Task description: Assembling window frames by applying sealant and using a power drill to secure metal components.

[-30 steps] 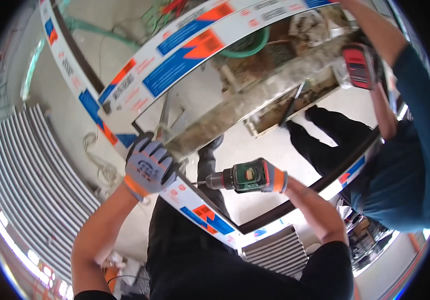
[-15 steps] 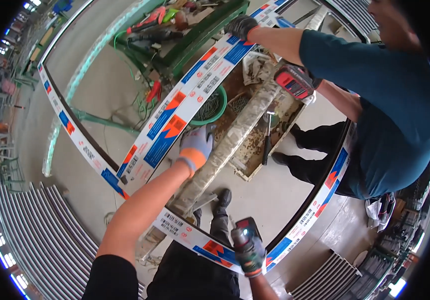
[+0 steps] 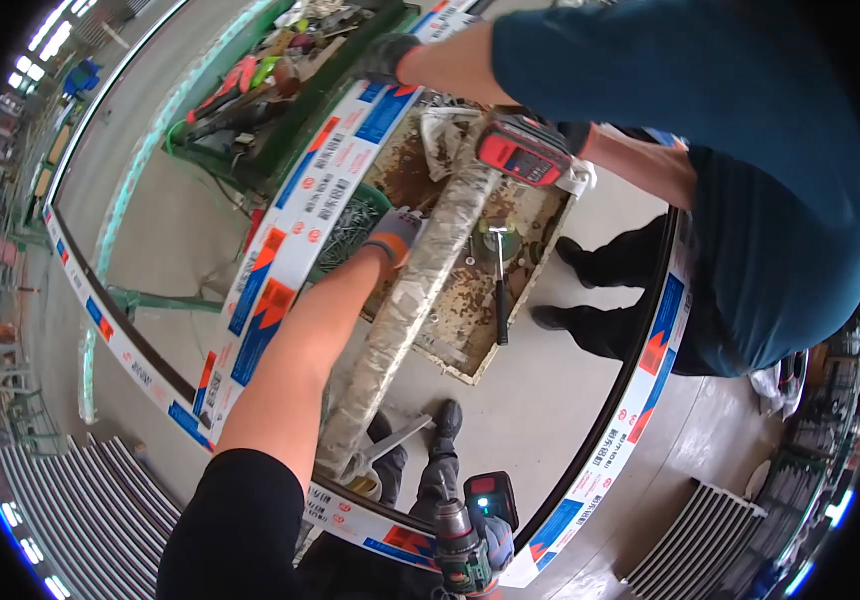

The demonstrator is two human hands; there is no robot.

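Head view: the left hand (image 3: 397, 232), gloved in grey and orange, reaches down between the green bowl (image 3: 375, 197) and the wrapped beam (image 3: 417, 285), over the left side of the rust-stained tray (image 3: 450, 325); its fingertips do not show clearly, so one cannot tell how far open it is or whether it has hold of anything. The right hand (image 3: 498, 542) is curled round a green-and-black drill (image 3: 461, 552) at the near corner of the film-covered frame (image 3: 590, 482). Loose screws (image 3: 350, 230) lie in the bowl, by the tray's left edge. The tray holds a hammer (image 3: 500, 290), its handle end near the right edge.
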